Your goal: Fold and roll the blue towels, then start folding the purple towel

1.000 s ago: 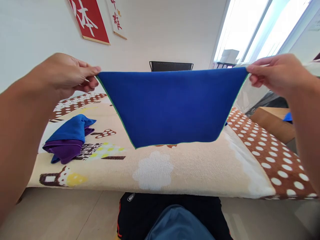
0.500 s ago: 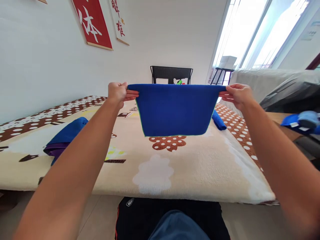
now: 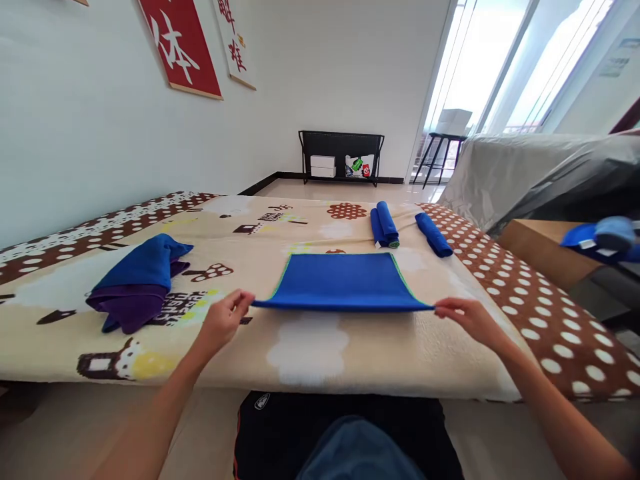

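A blue towel (image 3: 340, 280) with green edging is stretched between my two hands above the patterned blanket (image 3: 220, 220). Its far part lies on the blanket, while the near edge is held slightly raised. My left hand (image 3: 227, 317) pinches the near left corner. At the near right corner, my right hand (image 3: 460, 317) has its fingers closed on the cloth. Beyond the towel lie rolled blue towels (image 3: 385, 225), side by side, and another blue roll (image 3: 433, 235) is to their right. A heap of blue and purple cloths (image 3: 135, 280) sits to the left.
The blanket covers a bed-like surface with its front edge before my knees. At the far wall stands a black rack (image 3: 343, 143) with white boxes. On the right are a plastic-covered piece of furniture (image 3: 550, 167) and a wooden surface (image 3: 550, 240) with blue caps nearby.
Both hands have come down and nearer, lowering the hanging towel so its far part rests on the blanket. The rolled towels behind it are now uncovered to view.
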The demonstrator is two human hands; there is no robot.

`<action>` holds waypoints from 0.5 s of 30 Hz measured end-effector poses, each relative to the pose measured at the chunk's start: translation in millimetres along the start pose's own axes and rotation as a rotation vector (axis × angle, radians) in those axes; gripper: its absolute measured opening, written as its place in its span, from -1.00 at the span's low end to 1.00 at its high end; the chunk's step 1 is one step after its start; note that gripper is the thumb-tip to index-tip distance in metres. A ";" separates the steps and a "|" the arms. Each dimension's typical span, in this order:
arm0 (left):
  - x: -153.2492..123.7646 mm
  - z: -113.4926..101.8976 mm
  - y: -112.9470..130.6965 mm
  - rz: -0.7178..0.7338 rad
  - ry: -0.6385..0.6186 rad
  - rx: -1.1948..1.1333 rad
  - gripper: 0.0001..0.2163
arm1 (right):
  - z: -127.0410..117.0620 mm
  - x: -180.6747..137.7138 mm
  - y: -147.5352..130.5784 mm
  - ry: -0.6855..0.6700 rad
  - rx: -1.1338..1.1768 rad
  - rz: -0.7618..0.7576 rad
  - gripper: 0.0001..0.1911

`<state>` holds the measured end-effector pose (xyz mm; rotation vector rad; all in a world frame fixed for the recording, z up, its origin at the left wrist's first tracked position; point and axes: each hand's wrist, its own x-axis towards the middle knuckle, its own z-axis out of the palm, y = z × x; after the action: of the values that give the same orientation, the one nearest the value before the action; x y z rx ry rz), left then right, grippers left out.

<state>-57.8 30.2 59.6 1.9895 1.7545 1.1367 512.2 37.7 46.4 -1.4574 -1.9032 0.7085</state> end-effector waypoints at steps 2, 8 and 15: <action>-35.9 13.0 -19.3 0.012 -0.030 0.093 -0.64 | 15.9 -25.0 17.0 -0.029 -0.028 0.019 -0.54; -84.5 26.1 -41.0 0.089 0.054 0.220 -0.67 | 28.5 -57.0 34.2 -0.020 -0.045 -0.080 -0.60; -97.4 35.0 -43.4 0.174 0.169 0.203 -0.74 | 34.3 -70.9 42.1 0.009 -0.201 -0.203 -0.66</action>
<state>-62.0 -39.0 -28.7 2.2631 1.8762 1.2584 526.2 -22.1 -18.3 -1.3560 -2.1279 0.4255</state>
